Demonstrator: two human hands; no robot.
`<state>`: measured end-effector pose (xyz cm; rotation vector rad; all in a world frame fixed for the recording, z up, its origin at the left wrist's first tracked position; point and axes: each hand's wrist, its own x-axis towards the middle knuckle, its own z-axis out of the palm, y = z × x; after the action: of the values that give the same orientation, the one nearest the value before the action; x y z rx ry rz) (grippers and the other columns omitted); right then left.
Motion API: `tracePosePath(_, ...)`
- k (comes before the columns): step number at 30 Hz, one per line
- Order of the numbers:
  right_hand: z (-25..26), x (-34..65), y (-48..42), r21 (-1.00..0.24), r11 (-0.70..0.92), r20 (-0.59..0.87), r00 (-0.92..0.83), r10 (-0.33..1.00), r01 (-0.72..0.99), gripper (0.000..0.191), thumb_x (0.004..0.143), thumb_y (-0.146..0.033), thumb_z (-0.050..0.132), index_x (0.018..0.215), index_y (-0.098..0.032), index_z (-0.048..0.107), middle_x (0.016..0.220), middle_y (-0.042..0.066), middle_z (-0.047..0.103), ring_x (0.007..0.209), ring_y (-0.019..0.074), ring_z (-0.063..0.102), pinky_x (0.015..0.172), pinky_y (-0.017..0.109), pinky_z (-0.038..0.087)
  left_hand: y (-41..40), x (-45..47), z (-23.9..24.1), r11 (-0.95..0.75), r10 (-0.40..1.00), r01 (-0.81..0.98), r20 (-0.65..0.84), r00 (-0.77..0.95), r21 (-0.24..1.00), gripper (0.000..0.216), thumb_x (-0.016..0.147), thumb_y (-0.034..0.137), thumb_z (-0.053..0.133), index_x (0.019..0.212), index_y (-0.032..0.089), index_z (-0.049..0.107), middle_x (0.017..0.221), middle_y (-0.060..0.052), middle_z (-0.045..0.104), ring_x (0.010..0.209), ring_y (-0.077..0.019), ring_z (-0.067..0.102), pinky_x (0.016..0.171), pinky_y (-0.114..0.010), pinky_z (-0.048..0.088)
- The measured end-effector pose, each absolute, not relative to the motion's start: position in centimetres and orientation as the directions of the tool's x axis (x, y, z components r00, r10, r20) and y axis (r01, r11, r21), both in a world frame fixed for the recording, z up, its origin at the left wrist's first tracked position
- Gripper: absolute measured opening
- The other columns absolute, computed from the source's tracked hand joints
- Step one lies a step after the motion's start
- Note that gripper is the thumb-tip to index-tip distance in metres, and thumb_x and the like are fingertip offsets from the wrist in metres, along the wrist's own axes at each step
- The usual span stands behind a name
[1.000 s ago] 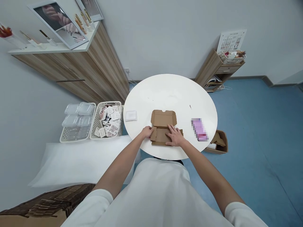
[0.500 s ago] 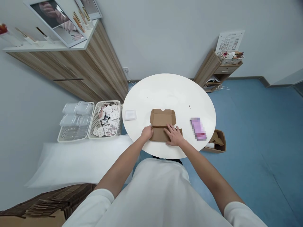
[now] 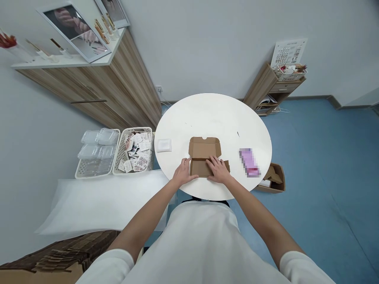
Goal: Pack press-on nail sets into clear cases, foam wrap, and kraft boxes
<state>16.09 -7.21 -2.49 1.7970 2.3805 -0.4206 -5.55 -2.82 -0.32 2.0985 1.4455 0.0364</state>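
Observation:
A flat brown cardboard box blank, partly folded, lies near the front of the round white table. My left hand curls around the blank's near left corner, thumb along its front edge. My right hand lies on the near panel with fingers spread, pressing it down. The far panel with its tab notch lies flat and open.
A small white pad lies at the table's left edge, a blurred pink item at its right. Two white baskets with clear cases and cards stand left. A cardboard box sits on the blue floor, right. A stack of flat cardboard is lower left.
The near left side flap has been folded in and the near panel now looks narrower. My left hand slid from the left side to the front left corner.

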Motion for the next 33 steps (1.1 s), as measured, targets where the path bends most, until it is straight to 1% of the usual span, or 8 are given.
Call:
tracePosePath(6,-2.3,15.8,-6.7,-0.154,0.279,-0.280,-0.313,0.907,0.948,0.083,0.066,-0.055,0.054,0.134,-0.020,0.022,0.145,0.013,0.008,0.131,0.0314,0.006,0.101,0.051,0.010,-1.7,-3.7,0.6,-0.287,0.778,0.913,-0.485,0.399,0.292,0.109,0.044,0.061,0.070,0.134,0.029,0.017,0.111,-0.013,0.049,0.098,-0.0322,0.053,0.079,-0.035,0.038)
tracePosePath(11,-1.8,16.5,-7.0,-0.198,0.235,-0.254,-0.281,0.926,0.952,0.087,0.065,-0.060,0.053,0.136,-0.023,0.019,0.145,0.011,0.009,0.131,0.0316,0.006,0.101,0.053,0.006,-0.9,-3.5,0.1,-0.280,0.767,0.907,-0.494,0.409,0.315,0.110,0.045,0.062,0.068,0.135,0.028,0.015,0.106,-0.012,0.053,0.096,-0.0319,0.054,0.077,-0.035,0.039)
tracePosePath(16,-2.9,20.1,-9.8,-0.264,-0.210,-0.149,0.175,0.973,0.942,0.078,0.078,-0.053,0.036,0.138,-0.014,0.005,0.142,0.016,0.015,0.130,0.0304,0.015,0.099,0.048,0.020,-0.9,-4.0,-0.6,-0.219,0.790,0.907,-0.480,0.382,0.361,0.113,0.044,0.057,0.072,0.136,0.029,0.012,0.117,-0.012,0.044,0.100,-0.0305,0.052,0.078,-0.032,0.040)
tracePosePath(19,-4.1,22.0,-10.9,-0.469,-0.377,-0.232,0.300,0.925,0.799,0.076,0.080,-0.048,0.035,0.138,-0.012,0.003,0.132,0.018,0.036,0.116,0.0286,0.041,0.091,0.043,0.035,-0.9,-4.1,-1.0,-0.206,0.813,0.888,-0.433,0.389,0.412,0.114,0.044,0.054,0.073,0.136,0.028,0.012,0.123,-0.012,0.035,0.102,-0.0289,0.051,0.079,-0.031,0.041)
tracePosePath(24,-4.6,21.7,-9.7,-0.690,-0.488,-0.402,0.278,0.873,0.535,0.065,0.076,-0.038,0.039,0.134,-0.015,0.022,0.113,0.013,0.055,0.087,0.0214,0.059,0.075,0.034,0.045,-0.9,-3.9,-1.7,-0.204,0.822,0.863,-0.397,0.407,0.462,0.117,0.042,0.051,0.075,0.136,0.025,0.011,0.126,-0.012,0.030,0.105,-0.0294,0.048,0.081,-0.033,0.043)
tracePosePath(28,-3.9,20.9,-8.6,-0.691,-0.479,-0.422,0.236,0.875,0.541,0.043,0.077,-0.030,0.030,0.112,-0.015,0.050,0.096,0.008,0.062,0.081,0.0209,0.059,0.068,0.033,0.046,-1.0,-3.7,-1.7,-0.199,0.824,0.858,-0.393,0.408,0.474,0.117,0.041,0.049,0.077,0.135,0.024,0.012,0.125,-0.013,0.031,0.105,-0.0303,0.048,0.081,-0.034,0.043)
tracePosePath(30,-3.6,20.8,-8.6,-0.669,-0.453,-0.396,0.233,0.888,0.589,0.041,0.077,-0.028,0.026,0.104,-0.016,0.055,0.091,0.008,0.063,0.077,0.0211,0.058,0.065,0.033,0.046,-1.0,-3.6,-1.7,-0.188,0.824,0.859,-0.399,0.401,0.475,0.116,0.041,0.049,0.076,0.135,0.024,0.013,0.126,-0.013,0.031,0.104,-0.0302,0.049,0.081,-0.034,0.043)
tracePosePath(33,-3.1,20.8,-8.8,-0.625,-0.407,-0.352,0.226,0.908,0.666,0.041,0.078,-0.026,0.027,0.108,-0.017,0.052,0.093,0.008,0.062,0.076,0.0209,0.059,0.065,0.033,0.046,-1.1,-3.5,-1.6,-0.176,0.823,0.857,-0.406,0.398,0.485,0.116,0.042,0.049,0.076,0.135,0.024,0.012,0.127,-0.014,0.030,0.104,-0.0297,0.050,0.082,-0.034,0.043)
